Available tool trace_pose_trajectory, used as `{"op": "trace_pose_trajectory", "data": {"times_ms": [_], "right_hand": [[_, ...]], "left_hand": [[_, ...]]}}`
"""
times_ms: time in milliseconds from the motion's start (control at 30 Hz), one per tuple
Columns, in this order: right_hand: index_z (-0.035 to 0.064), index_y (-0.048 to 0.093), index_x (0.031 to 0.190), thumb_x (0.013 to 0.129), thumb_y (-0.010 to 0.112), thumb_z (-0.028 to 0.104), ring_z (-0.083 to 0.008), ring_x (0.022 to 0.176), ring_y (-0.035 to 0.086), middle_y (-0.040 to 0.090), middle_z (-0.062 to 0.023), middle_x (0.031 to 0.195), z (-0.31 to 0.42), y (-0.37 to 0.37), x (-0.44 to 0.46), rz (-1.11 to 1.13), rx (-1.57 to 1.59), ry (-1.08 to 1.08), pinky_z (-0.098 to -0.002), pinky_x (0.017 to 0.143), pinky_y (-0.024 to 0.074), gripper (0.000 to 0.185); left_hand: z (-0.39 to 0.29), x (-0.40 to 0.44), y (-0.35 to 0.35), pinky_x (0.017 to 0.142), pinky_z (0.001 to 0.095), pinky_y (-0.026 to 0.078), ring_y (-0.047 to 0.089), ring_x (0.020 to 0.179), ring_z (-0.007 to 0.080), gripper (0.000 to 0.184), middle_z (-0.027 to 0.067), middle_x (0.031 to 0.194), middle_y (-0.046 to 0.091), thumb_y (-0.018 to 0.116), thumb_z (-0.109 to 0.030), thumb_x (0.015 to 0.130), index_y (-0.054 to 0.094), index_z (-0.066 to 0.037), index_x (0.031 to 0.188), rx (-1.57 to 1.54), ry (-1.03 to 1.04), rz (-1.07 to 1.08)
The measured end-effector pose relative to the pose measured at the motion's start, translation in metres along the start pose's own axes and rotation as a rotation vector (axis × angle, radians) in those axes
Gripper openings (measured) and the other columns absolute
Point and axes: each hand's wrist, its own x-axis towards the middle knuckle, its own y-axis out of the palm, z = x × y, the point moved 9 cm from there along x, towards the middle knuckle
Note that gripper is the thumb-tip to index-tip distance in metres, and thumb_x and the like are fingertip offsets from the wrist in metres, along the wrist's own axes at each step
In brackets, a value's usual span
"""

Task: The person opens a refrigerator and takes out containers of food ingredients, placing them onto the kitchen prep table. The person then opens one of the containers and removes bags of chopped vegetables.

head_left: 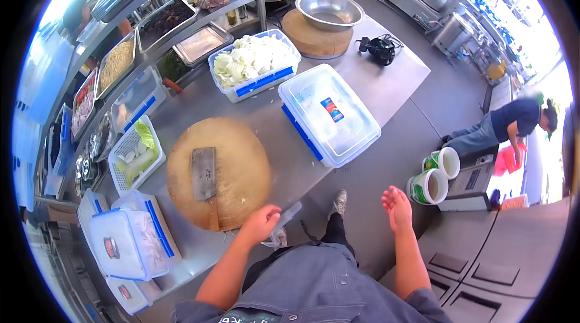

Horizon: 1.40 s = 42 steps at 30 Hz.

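My left hand [261, 224] is by the table's front edge, just right of a round wooden board [248, 166]; its fingers are curled, and whatever may be in them is hidden. A cleaver [203, 175] lies flat on that board with its wooden handle toward me. My right hand [397, 207] is raised over the floor, fingers apart and nothing in it. Beyond my hands, a lidded clear container [356, 124] with blue clips sits near the table edge. Behind it stands a container of cut white-green vegetable [254, 60].
A white basket [138, 157] and stacked lidded boxes [124, 247] stand at left. A metal bowl [329, 10] rests on a second board, beside a black device [380, 50]. At right, a person [513, 121] bends near two buckets [428, 186]. Metal shelving rises at back left.
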Motion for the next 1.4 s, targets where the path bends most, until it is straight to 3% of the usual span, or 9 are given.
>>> {"op": "trace_pose_trajectory", "data": {"times_ms": [133,300,433,567,733,833,900,1133,1400], "right_hand": [[0.0022,0.053,0.127,0.096,0.057,0.021,-0.0154,0.097,0.06,0.061,-0.0088,0.111,0.075,0.06,0.11,0.103,-0.344,-0.229,-0.0262,0.079,0.0481,0.037],[-0.0026,0.049,0.131,0.086,0.066,0.028,-0.0321,0.116,0.053,0.054,-0.0197,0.126,0.107,0.118,0.218,0.14,-1.078,-0.706,-0.0408,0.097,0.0438,0.057],[-0.0046,0.055,0.122,0.085,0.067,0.03,-0.0334,0.113,0.053,0.055,-0.0207,0.121,0.096,0.137,0.239,0.329,-1.132,-0.416,-0.041,0.096,0.0428,0.052],[-0.0048,0.055,0.12,0.083,0.07,0.029,-0.0319,0.109,0.056,0.058,-0.0197,0.118,0.102,0.138,0.232,0.334,-1.085,-0.624,-0.0391,0.095,0.0438,0.053],[-0.0043,0.056,0.115,0.081,0.072,0.018,-0.0264,0.097,0.057,0.059,-0.0149,0.107,0.13,0.144,0.21,0.308,-0.849,-0.597,-0.0362,0.088,0.0461,0.044],[-0.0039,0.053,0.117,0.083,0.072,0.014,-0.0165,0.092,0.057,0.06,-0.0099,0.103,0.148,0.162,0.187,0.403,-0.643,-0.486,-0.0303,0.083,0.047,0.043],[-0.0037,0.051,0.119,0.084,0.072,0.014,-0.0154,0.091,0.057,0.06,-0.009,0.101,0.152,0.175,0.17,0.446,-0.614,-0.481,-0.0297,0.083,0.0474,0.045],[-0.0007,0.048,0.126,0.087,0.067,0.012,-0.014,0.089,0.059,0.06,-0.0101,0.111,0.131,0.262,0.085,0.962,-0.584,-0.436,-0.0279,0.078,0.0478,0.045],[0.0004,0.052,0.123,0.085,0.068,0.01,-0.018,0.092,0.06,0.058,-0.0109,0.111,0.103,0.237,0.133,0.668,-0.809,-0.483,-0.0301,0.079,0.0492,0.042]], "left_hand": [[-0.028,0.051,0.025,0.078,0.0291,0.05,0.063,0.086,0.0142,0.025,0.0093,0.099,0.065,0.051,-0.013,0.096,0.057,0.0,0.117,-0.216,-0.116,-0.024],[-0.077,0.119,0.054,0.078,0.0304,0.051,0.063,0.088,0.0139,0.035,0.0113,0.106,0.063,0.053,-0.013,0.095,0.051,0.002,0.126,-0.384,-0.214,-0.151],[-0.08,0.167,0.078,0.078,0.0312,0.051,0.063,0.089,0.0156,0.039,0.0122,0.109,0.061,0.056,-0.014,0.094,0.049,0.002,0.128,-0.321,-0.215,-0.327],[-0.062,0.188,0.091,0.078,0.0317,0.051,0.062,0.088,0.0181,0.043,0.0122,0.107,0.062,0.059,-0.014,0.092,0.048,0.003,0.13,-0.203,-0.263,-0.441],[-0.05,0.178,0.09,0.076,0.032,0.051,0.062,0.083,0.0189,0.038,0.0111,0.101,0.062,0.06,-0.015,0.092,0.05,0.002,0.124,-0.285,-0.251,-0.613],[-0.076,0.164,0.074,0.07,0.0304,0.05,0.06,0.075,0.0167,0.029,0.0096,0.096,0.062,0.062,-0.016,0.091,0.052,-0.001,0.114,-0.634,-0.259,-0.695],[-0.099,0.16,0.081,0.06,0.0268,0.048,0.057,0.066,0.0133,0.022,0.008,0.09,0.063,0.064,-0.015,0.09,0.052,-0.005,0.105,-1.234,-0.225,-0.546],[-0.076,0.05,-0.025,0.045,0.0176,0.038,0.048,0.05,0.0063,0.032,-0.0001,0.072,0.056,0.075,-0.022,0.081,0.052,-0.011,0.102,-1.144,-0.022,-1.041],[0.04,-0.073,-0.112,0.046,0.0191,0.038,0.047,0.051,0.0063,0.025,0.0008,0.073,0.059,0.072,-0.021,0.085,0.053,-0.011,0.099,-0.993,-0.107,-1.258]]}}
